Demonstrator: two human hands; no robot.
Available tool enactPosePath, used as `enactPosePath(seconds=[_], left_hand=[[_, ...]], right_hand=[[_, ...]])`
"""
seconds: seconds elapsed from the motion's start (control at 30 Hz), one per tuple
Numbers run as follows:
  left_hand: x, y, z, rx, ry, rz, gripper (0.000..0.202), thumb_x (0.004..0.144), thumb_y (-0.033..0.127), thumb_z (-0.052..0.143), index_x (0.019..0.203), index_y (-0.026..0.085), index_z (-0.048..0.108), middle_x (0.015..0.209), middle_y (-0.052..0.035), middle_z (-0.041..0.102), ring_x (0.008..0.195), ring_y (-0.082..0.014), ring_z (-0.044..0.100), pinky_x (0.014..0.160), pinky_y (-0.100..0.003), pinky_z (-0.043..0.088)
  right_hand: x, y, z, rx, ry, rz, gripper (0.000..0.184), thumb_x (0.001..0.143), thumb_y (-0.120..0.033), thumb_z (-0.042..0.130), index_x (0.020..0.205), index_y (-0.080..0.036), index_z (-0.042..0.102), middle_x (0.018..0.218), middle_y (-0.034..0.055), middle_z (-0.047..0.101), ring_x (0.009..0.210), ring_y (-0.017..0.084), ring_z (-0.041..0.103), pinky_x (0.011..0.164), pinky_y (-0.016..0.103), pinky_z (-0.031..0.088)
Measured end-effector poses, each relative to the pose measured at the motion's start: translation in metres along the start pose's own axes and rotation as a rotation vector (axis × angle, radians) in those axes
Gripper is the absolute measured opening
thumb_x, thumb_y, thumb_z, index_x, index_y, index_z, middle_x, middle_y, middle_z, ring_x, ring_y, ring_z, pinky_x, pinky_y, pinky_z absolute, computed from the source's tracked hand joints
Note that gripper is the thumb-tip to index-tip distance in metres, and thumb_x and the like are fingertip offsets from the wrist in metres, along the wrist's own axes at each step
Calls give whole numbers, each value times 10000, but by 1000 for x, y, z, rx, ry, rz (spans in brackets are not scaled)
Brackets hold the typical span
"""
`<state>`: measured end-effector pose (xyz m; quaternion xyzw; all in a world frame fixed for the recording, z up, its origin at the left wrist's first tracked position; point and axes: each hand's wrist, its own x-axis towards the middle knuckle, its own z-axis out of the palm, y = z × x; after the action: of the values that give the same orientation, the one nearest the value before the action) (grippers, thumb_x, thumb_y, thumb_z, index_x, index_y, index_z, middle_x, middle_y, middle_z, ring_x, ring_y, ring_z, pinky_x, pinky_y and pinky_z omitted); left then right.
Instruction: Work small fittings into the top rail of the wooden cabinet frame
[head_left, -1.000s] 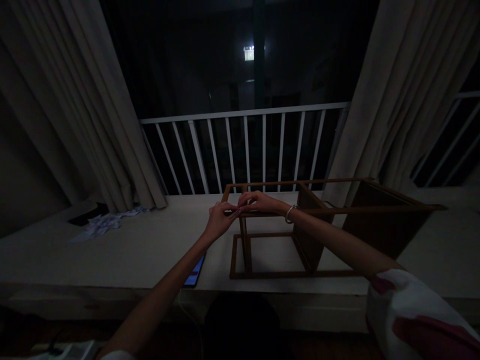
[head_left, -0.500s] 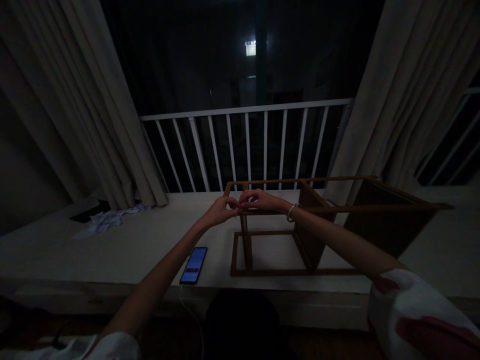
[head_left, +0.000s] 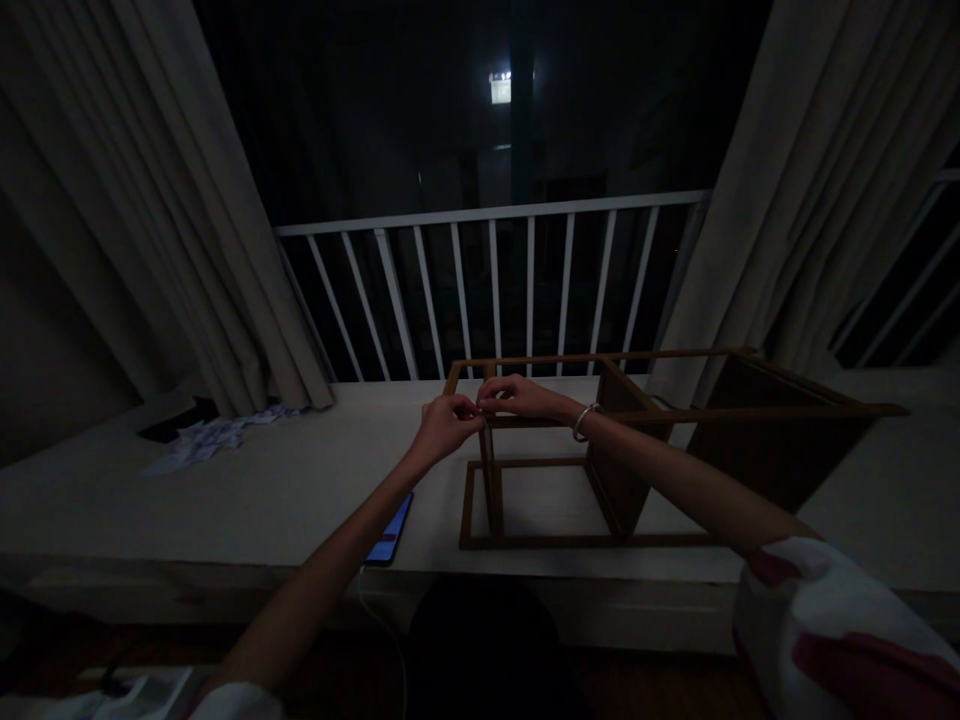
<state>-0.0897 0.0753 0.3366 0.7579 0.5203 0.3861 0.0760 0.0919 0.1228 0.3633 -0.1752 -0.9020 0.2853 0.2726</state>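
Just below left hand (head_left: 448,428) and right hand (head_left: 527,398), whose grips are unclear, lies the wooden frame (head_left: 555,543).

Passable low over the pale surface (head_left: 330,490) between the papers (head_left: 201,442) and the wooden frame (head_left: 621,490), except at the phone (head_left: 390,537). Open between the frame's bars; blocked by its dark panels (head_left: 772,458) farther right.

The left hand (head_left: 448,425) and right hand (head_left: 525,398) meet over the left end of a frame (head_left: 626,470), which lies on the ledge (head_left: 315,500) and stretches off to their right. Left of the hands and nearer the person — partly hidden by the left forearm (head_left: 322,560) — sits a phone (head_left: 390,535). Papers (head_left: 202,440) lie farther left, by one curtain (head_left: 180,250); beyond the hands stands a railing (head_left: 495,214).
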Motion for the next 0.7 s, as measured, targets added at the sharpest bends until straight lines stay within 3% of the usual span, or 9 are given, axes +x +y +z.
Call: enactPosePath(seconds=[0.47, 0.7], left_hand=[[-6, 8, 6, 44, 81, -65, 324, 654, 482, 549, 649, 164, 614, 585, -5, 573, 564, -112, 505, 546, -236, 346], [-11, 9, 6, 42, 115, 3, 234, 672, 396, 572, 714, 166, 588, 624, 1, 544, 623, -112, 496, 584, -238, 377]], right_hand=[[1, 3, -2, 52, -73, 77, 352, 671, -420, 590, 874, -134, 627, 879, 33, 600, 818, 123, 539, 726, 230, 413], [1, 5, -1, 82, -101, 109, 366, 657, -418, 600, 882, -131, 627, 837, 26, 613, 782, 119, 542, 695, 222, 415]])
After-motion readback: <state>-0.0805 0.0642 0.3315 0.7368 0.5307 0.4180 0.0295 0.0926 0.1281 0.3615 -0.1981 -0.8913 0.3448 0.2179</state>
